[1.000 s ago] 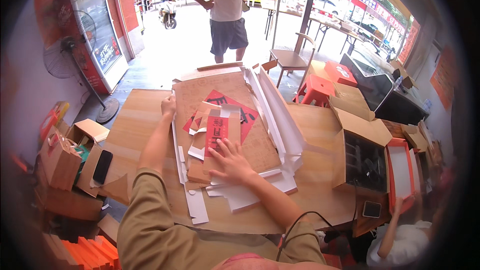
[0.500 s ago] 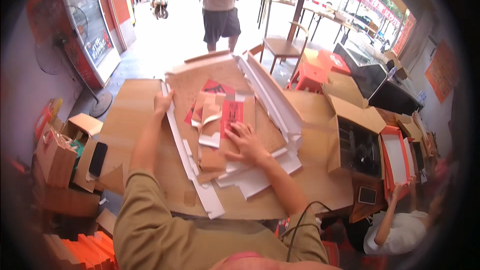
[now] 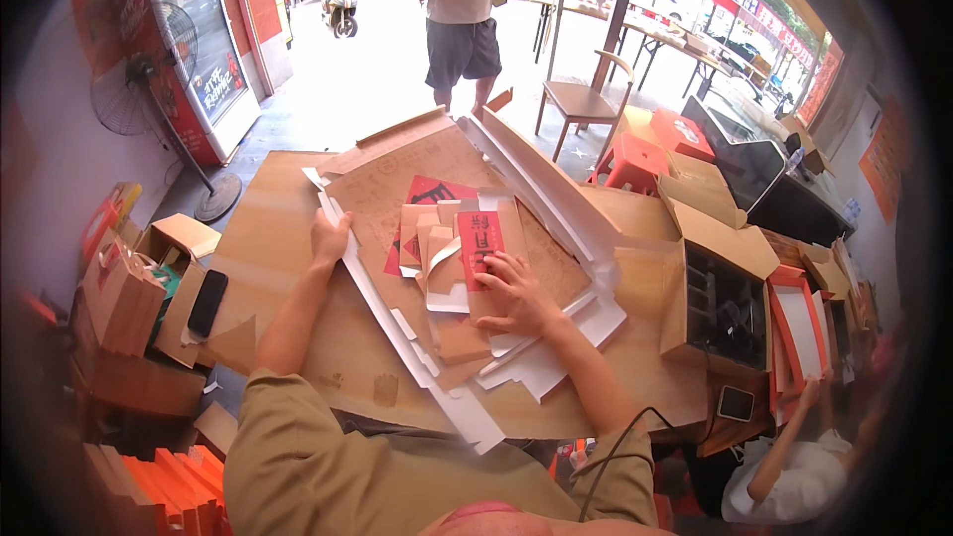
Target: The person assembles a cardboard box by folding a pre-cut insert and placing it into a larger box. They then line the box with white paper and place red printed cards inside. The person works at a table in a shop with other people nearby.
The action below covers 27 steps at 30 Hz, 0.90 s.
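A large unfolded cardboard box (image 3: pixel 372 174), brown inside with white edge flaps, lies tilted across the table. My left hand (image 3: pixel 331 238) is closed round its left edge, by the long white flap (image 3: pixel 392 323). On the box rests a loose pile of smaller cut cardboard pieces (image 3: pixel 465 339), with a red printed card (image 3: pixel 478 243) on top and another red sheet (image 3: pixel 437 191) partly under the pile. My right hand (image 3: pixel 514 298) lies over the red card's lower end and the pieces, fingers spread and palm down.
The wooden table (image 3: pixel 268 228) reaches out on both sides. An open carton (image 3: pixel 725 308) stands at its right, near a phone (image 3: pixel 736 403). Left are a dark phone (image 3: pixel 206 304) and a floor fan (image 3: pixel 218 197). One person (image 3: pixel 462 0) stands ahead; another (image 3: pixel 794 467) works at lower right.
The unfolded box has turned a little, its near end swinging right, and the pile has shifted with it. Both hands keep their places on them. The whole view has shifted slightly.
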Motion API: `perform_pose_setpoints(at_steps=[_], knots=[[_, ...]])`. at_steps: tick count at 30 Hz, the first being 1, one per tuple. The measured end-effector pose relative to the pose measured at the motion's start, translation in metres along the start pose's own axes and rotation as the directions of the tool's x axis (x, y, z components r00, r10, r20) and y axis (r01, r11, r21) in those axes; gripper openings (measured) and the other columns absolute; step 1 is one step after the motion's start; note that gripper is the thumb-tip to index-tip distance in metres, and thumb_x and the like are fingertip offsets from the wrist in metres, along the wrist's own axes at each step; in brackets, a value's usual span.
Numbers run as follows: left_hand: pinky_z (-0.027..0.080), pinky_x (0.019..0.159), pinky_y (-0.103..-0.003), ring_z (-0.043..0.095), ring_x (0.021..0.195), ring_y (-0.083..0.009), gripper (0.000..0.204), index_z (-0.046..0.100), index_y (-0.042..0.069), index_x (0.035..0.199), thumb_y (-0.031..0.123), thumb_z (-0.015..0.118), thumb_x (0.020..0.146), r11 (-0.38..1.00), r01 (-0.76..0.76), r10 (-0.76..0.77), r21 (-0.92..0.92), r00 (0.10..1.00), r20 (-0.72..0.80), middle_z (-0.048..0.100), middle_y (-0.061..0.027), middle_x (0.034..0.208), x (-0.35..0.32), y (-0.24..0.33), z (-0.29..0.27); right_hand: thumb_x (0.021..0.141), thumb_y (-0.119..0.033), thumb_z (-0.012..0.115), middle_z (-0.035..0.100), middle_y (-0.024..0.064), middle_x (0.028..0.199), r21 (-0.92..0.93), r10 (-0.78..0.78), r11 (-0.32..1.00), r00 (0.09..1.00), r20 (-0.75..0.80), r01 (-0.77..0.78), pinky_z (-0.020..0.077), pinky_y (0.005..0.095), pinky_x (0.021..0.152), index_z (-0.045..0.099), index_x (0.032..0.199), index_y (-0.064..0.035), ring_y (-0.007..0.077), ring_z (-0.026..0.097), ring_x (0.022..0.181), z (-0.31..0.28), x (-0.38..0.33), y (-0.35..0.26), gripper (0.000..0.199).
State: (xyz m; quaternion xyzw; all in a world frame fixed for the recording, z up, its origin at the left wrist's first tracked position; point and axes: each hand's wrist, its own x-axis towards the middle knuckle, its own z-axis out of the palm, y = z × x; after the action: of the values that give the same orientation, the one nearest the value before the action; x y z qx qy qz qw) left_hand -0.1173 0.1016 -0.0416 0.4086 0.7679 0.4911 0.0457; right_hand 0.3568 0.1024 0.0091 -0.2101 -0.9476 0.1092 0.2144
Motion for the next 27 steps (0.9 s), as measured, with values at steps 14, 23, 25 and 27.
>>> perform_pose_setpoints(at_steps=[14, 23, 25, 27], knots=[[0.042, 0.117, -0.049, 0.051, 0.141, -0.0372, 0.071, 0.049, -0.006, 0.15, 0.018, 0.084, 0.093, 0.98, -0.149, 0.127, -0.133, 0.978, -0.164, 0.048, -0.0259, 0.154, -0.1, -0.018, -0.093, 0.094, -0.051, 0.074, 0.05, 0.0149, 0.164, -0.052, -0.128, 0.989, 0.979, 0.159, 0.138, 0.0263, 0.0581, 0.131, 0.06, 0.155, -0.0148, 0.037, 0.038, 0.158, -0.021, 0.002, 0.014, 0.072], [0.025, 0.131, -0.061, 0.031, 0.16, -0.0464, 0.103, 0.046, 0.023, 0.166, 0.055, 0.09, 0.078, 0.283, -0.94, 0.725, -0.191, 0.08, 0.684, 0.036, -0.0219, 0.173, -0.133, 0.172, -0.053, 0.092, -0.039, 0.08, 0.051, 0.0194, 0.154, 0.058, -0.257, 0.964, 0.965, -0.059, 0.26, 0.0396, 0.0559, 0.123, 0.063, 0.15, -0.0146, 0.0419, 0.046, 0.147, -0.015, -0.005, 0.017, 0.065], [0.023, 0.131, -0.064, 0.029, 0.162, -0.047, 0.11, 0.043, 0.026, 0.168, 0.064, 0.088, 0.076, 0.199, -0.944, 0.611, -0.262, -0.089, 0.787, 0.033, -0.0207, 0.175, -0.13, 0.192, -0.018, 0.092, -0.04, 0.081, 0.051, 0.0191, 0.155, -0.021, -0.272, 0.962, 0.959, -0.086, 0.271, 0.0403, 0.0561, 0.122, 0.061, 0.151, -0.0138, 0.0408, 0.047, 0.147, -0.02, -0.009, 0.015, 0.067], [0.022, 0.131, -0.065, 0.026, 0.163, -0.0471, 0.114, 0.041, 0.026, 0.17, 0.07, 0.086, 0.075, 0.243, -0.92, 0.612, -0.306, -0.099, 0.784, 0.03, -0.0209, 0.177, -0.126, 0.179, 0.007, 0.093, -0.045, 0.08, 0.049, 0.0196, 0.157, -0.115, -0.203, 0.975, 0.973, -0.111, 0.191, 0.0376, 0.057, 0.124, 0.058, 0.153, -0.0129, 0.0401, 0.045, 0.149, -0.027, -0.018, 0.013, 0.071]])
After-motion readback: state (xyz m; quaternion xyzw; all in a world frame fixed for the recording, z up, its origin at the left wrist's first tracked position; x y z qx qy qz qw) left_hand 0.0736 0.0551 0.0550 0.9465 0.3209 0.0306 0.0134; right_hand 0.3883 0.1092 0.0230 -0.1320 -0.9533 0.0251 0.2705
